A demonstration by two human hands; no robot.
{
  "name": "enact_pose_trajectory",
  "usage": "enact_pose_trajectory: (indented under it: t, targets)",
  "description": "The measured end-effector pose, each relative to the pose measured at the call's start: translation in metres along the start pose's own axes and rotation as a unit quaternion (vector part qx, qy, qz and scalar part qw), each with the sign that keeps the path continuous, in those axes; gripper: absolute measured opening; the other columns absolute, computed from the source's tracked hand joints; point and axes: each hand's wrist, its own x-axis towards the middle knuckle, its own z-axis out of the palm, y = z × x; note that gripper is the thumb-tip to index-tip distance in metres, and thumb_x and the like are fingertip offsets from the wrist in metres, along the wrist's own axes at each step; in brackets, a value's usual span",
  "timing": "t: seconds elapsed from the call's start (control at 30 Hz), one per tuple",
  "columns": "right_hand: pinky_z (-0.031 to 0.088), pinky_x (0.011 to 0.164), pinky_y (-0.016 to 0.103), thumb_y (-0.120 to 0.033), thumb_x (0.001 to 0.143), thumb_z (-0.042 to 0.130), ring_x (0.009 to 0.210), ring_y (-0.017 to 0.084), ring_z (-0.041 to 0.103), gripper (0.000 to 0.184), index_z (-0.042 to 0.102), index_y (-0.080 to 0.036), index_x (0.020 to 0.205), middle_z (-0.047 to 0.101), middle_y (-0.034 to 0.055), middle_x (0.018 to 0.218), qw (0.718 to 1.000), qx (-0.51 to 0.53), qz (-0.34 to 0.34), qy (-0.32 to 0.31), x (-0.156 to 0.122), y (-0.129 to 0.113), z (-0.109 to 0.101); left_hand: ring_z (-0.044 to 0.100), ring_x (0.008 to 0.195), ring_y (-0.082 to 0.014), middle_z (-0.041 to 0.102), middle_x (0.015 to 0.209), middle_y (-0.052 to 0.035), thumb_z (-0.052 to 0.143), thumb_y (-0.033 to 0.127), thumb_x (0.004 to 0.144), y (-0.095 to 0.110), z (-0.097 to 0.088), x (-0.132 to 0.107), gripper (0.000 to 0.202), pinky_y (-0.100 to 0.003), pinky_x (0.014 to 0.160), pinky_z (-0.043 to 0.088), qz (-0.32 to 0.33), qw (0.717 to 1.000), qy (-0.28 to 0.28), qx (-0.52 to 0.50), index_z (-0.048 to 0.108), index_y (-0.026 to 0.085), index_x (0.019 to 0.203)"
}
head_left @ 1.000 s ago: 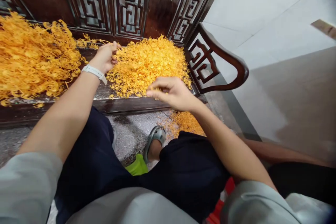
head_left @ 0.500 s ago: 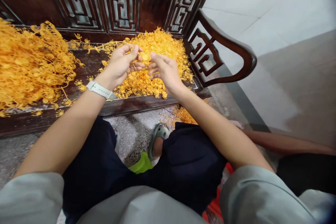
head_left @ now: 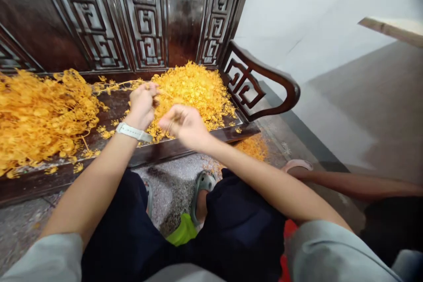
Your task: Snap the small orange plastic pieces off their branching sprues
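Note:
My left hand, a pale watch strap on its wrist, is closed at the near left edge of the right-hand heap of small orange plastic pieces. A thin orange plastic strand with little spiky heads runs into it from the left. My right hand is just to the right and lower, in front of that heap. Its fingers are curled together and smeared by motion, and what lies in them is hard to make out. Both hands are a little apart.
A larger heap of orange strands covers the left of the dark wooden bench. The bench has a carved back and an armrest. Orange bits lie on the floor. Another person's leg is at the right.
My right hand has drawn down and left, its fingers curling in. My left hand has closed and turned. The view has tilted up, so the bench sits lower.

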Motion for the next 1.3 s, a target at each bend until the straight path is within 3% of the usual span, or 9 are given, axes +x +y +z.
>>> enact_pose_trajectory:
  t: [0.07,0.17,0.27,0.4,0.53,0.63,0.87,1.03,1.3]
  targets:
    - [0.050,0.073,0.027,-0.034,0.095,0.077,0.075,0.013,0.061,0.026,0.059,-0.020,0.082,0.067,0.0003,0.081,0.975,-0.062,-0.071,-0.202,-0.023,-0.013,0.016,0.040,0.041,-0.0041,0.054,0.060,0.0035,0.059,-0.005,0.095,0.010,-0.011,0.024,0.032,-0.014,0.038,0.030,-0.039,0.996,0.066,-0.035,0.057,0.015,0.069]
    - [0.050,0.087,0.027,-0.021,0.101,0.066,0.086,0.014,0.065,0.021,0.060,-0.018,0.081,0.069,0.0029,0.087,0.825,-0.121,-0.127,-0.537,-0.049,-0.032,0.024,0.033,0.036,-0.0042,0.052,0.056,0.0057,0.060,0.003,0.101,0.018,-0.036,0.053,0.031,-0.014,0.036,0.028,-0.073,0.991,0.091,-0.072,0.057,0.018,0.074]
    - [0.051,0.081,0.025,-0.020,0.097,0.069,0.083,0.013,0.065,0.009,0.064,-0.015,0.092,0.069,0.0042,0.089,0.754,-0.068,-0.060,-0.650,-0.045,-0.043,0.003,0.030,0.035,-0.0022,0.056,0.061,0.0051,0.062,0.010,0.105,0.016,-0.055,0.055,0.026,-0.015,0.035,0.022,-0.050,0.994,0.080,-0.053,0.061,0.017,0.080]
    - [0.053,0.069,0.023,-0.046,0.090,0.073,0.082,0.014,0.065,0.034,0.058,-0.020,0.106,0.071,0.0054,0.103,0.945,0.181,-0.007,-0.271,-0.007,-0.034,-0.043,0.032,0.040,-0.0017,0.057,0.066,0.0044,0.071,0.023,0.104,0.012,-0.050,0.030,0.019,-0.017,0.039,0.022,0.000,1.000,0.012,-0.025,0.065,0.017,0.086]
    - [0.056,0.067,0.029,-0.059,0.099,0.047,0.085,0.018,0.063,0.036,0.049,-0.023,0.103,0.064,0.0092,0.100,0.948,0.273,0.090,0.140,0.015,-0.007,-0.055,0.040,0.046,-0.0052,0.058,0.070,0.0024,0.084,0.047,0.094,0.004,-0.031,0.006,0.033,-0.020,0.042,0.029,0.029,0.998,-0.055,-0.013,0.065,0.021,0.089]
    - [0.050,0.060,0.030,-0.056,0.099,0.053,0.071,0.017,0.055,0.033,0.050,-0.023,0.099,0.056,0.0053,0.087,0.959,0.191,0.171,0.123,0.011,0.013,-0.039,0.049,0.052,-0.0077,0.058,0.073,0.0007,0.080,0.056,0.094,-0.003,-0.019,-0.007,0.037,-0.020,0.047,0.038,0.050,0.994,-0.094,0.001,0.066,0.022,0.089]
    - [0.051,0.075,0.033,-0.051,0.083,0.085,0.091,0.019,0.058,0.057,0.049,-0.025,0.119,0.059,0.0036,0.102,0.988,-0.088,-0.044,0.120,0.002,0.026,-0.025,0.051,0.052,-0.0080,0.058,0.074,0.0007,0.078,0.060,0.095,-0.013,-0.006,-0.024,0.039,-0.021,0.048,0.040,0.099,0.980,-0.167,0.054,0.066,0.023,0.095]
    - [0.046,0.067,0.032,-0.050,0.089,0.081,0.079,0.016,0.054,0.040,0.057,-0.021,0.104,0.060,0.0030,0.089,0.999,-0.035,0.006,0.038,0.007,0.028,-0.032,0.039,0.043,-0.0039,0.059,0.076,0.0015,0.078,0.054,0.096,-0.017,-0.002,-0.036,0.036,-0.020,0.041,0.030,0.075,0.973,-0.204,0.077,0.062,0.022,0.093]
    - [0.037,0.053,0.031,-0.028,0.081,0.081,0.058,0.013,0.041,0.025,0.058,-0.020,0.077,0.044,-0.0013,0.062,0.996,-0.022,0.067,-0.062,0.004,0.017,-0.042,0.033,0.040,-0.0051,0.059,0.070,0.0027,0.082,0.052,0.094,0.002,-0.006,-0.034,0.031,-0.024,0.041,0.023,0.039,0.992,-0.085,0.090,0.066,0.025,0.097]
